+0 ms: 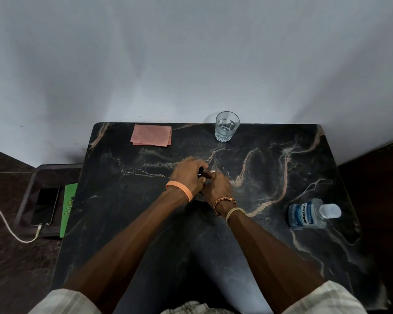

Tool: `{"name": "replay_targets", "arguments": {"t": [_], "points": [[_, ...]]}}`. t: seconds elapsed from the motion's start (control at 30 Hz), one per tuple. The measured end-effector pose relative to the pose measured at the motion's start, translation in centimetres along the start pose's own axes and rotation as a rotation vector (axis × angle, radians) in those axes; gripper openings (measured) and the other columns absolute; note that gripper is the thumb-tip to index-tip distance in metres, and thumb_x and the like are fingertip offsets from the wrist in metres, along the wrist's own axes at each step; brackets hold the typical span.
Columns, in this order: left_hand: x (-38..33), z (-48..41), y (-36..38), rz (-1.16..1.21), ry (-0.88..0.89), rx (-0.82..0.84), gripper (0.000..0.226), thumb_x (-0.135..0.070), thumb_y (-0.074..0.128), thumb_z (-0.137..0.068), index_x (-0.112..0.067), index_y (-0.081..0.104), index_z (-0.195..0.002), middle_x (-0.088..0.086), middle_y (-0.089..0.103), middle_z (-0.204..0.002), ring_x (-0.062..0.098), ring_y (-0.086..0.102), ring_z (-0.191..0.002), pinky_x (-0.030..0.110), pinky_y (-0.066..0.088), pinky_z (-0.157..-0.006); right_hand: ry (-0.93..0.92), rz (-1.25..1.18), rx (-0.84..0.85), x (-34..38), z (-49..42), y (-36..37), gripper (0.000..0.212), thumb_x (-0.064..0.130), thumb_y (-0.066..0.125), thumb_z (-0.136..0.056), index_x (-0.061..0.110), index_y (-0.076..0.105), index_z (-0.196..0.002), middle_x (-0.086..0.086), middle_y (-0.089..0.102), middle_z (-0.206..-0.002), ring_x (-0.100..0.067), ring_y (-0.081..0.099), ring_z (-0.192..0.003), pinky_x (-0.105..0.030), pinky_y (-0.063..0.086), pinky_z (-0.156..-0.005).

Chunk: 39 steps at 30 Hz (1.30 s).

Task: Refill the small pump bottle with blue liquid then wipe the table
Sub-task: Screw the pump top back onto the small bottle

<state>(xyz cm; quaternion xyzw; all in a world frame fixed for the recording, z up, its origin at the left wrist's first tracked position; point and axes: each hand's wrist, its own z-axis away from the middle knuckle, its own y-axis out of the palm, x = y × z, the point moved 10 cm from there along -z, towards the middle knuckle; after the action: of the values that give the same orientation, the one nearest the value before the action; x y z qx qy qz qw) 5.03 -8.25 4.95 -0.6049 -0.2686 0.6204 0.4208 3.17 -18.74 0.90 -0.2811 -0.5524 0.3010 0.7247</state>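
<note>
While both hands meet at mid-table, the left hand (187,175) and right hand (217,188) clasp the dark pump bottle (200,172), probably unscrewing its top. Next comes fetching the mouthwash (306,214), well apart at the right.

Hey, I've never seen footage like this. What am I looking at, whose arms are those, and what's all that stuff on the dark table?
There is no machine here. A single camera worn on a person's head looks down at their own two bare arms. The left hand and right hand meet mid-table, and both grip the small pump bottle. Fingers hide most of it, so only a dark part shows. On the marble table are a folded pink cloth at the far left, a clear glass at the far edge, and a capped blue Listerine bottle on the right. A phone lies off the table to the left.
</note>
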Motion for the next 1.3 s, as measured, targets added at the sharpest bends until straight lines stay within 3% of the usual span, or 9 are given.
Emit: {"name": "replay_targets", "arguments": {"t": [0.13,0.27,0.6,0.7,0.8,0.9,1.03,1.17,1.3], "points": [[0.8,0.2,-0.1,0.004,-0.053,-0.011,0.033,-0.034,0.078,-0.073,-0.027,0.065,-0.102,-0.002,0.053,-0.102,0.017,0.055,-0.094,0.032,0.048,-0.084,0.014,0.002,0.038,0.0,0.0,0.4,0.022,0.022,0.06,-0.078,0.027,0.073,-0.096,-0.009,0.07,-0.076,-0.026,0.065,-0.068,-0.037,0.057,-0.062],[0.4,0.0,0.0,-0.015,-0.035,0.023,0.025,-0.028,0.078,-0.073,-0.028,0.067,-0.096,-0.003,0.058,-0.098,0.018,0.059,-0.092,0.031,0.049,-0.083,0.002,-0.024,0.039,0.1,0.0,0.4,0.022,0.023,0.061,-0.075,0.024,0.073,-0.094,-0.008,0.069,-0.076,-0.026,0.065,-0.07,-0.04,0.058,-0.065],[0.6,-0.1,-0.4,-0.025,-0.098,-0.006,0.031,-0.035,0.08,-0.071,-0.029,0.065,-0.097,-0.003,0.056,-0.101,0.018,0.057,-0.09,0.033,0.05,-0.081,0.011,-0.026,0.049,0.0,0.1,0.3,0.027,0.02,0.062,-0.078,0.027,0.072,-0.102,-0.007,0.068,-0.078,-0.022,0.062,-0.07,-0.03,0.051,-0.058],[0.5,-0.3,-0.3,-0.033,-0.101,0.015,0.023,-0.036,0.079,-0.072,-0.029,0.067,-0.091,-0.004,0.057,-0.095,0.018,0.058,-0.088,0.032,0.05,-0.078,0.017,-0.018,0.042,-0.1,0.1,0.2,0.018,0.021,0.064,-0.078,0.023,0.073,-0.093,-0.005,0.066,-0.073,-0.022,0.061,-0.066,-0.023,0.042,-0.052],[0.2,-0.5,-0.2,-0.042,-0.08,0.06,0.025,-0.035,0.081,-0.07,-0.032,0.067,-0.091,-0.005,0.055,-0.096,0.018,0.059,-0.088,0.031,0.05,-0.077,0.012,-0.02,0.028,-0.2,0.1,0.1,0.012,0.021,0.066,-0.077,0.017,0.072,-0.087,-0.007,0.069,-0.075,-0.024,0.063,-0.068,-0.026,0.044,-0.056],[1.0,-0.6,-0.7,-0.018,-0.113,0.027,0.026,-0.041,0.082,-0.069,-0.028,0.066,-0.086,-0.004,0.054,-0.091,0.017,0.056,-0.083,0.032,0.05,-0.074,-0.024,-0.038,0.036,0.3,0.1,0.2,0.022,0.025,0.071,-0.075,0.024,0.073,-0.097,-0.003,0.068,-0.074,-0.018,0.058,-0.063,-0.023,0.041,-0.055],[0.4,-0.6,-0.4,-0.052,-0.063,0.055,0.019,-0.037,0.08,-0.072,-0.028,0.07,-0.086,-0.004,0.056,-0.092,0.017,0.057,-0.084,0.036,0.053,-0.077,0.0,-0.049,0.043,-0.1,0.1,0.3,0.015,0.024,0.072,-0.076,0.023,0.073,-0.091,-0.001,0.066,-0.07,-0.017,0.059,-0.062,-0.019,0.04,-0.051],[0.3,-0.5,-0.4,-0.094,-0.059,0.037,0.023,-0.038,0.079,-0.072,-0.026,0.064,-0.084,-0.005,0.05,-0.088,0.018,0.056,-0.083,0.029,0.045,-0.072,-0.012,-0.046,0.035,0.1,0.2,0.3,0.015,0.024,0.07,-0.077,0.028,0.072,-0.091,0.004,0.061,-0.065,-0.013,0.056,-0.059,-0.014,0.032,-0.045],[0.0,-0.5,-0.2,-0.09,-0.02,0.066,0.021,-0.03,0.08,-0.073,-0.026,0.067,-0.089,-0.006,0.048,-0.088,0.019,0.058,-0.085,0.028,0.044,-0.071,0.029,-0.035,0.024,-0.5,0.0,0.4,0.012,0.025,0.072,-0.075,0.024,0.072,-0.087,0.003,0.063,-0.068,-0.018,0.061,-0.065,-0.018,0.039,-0.051]]}}
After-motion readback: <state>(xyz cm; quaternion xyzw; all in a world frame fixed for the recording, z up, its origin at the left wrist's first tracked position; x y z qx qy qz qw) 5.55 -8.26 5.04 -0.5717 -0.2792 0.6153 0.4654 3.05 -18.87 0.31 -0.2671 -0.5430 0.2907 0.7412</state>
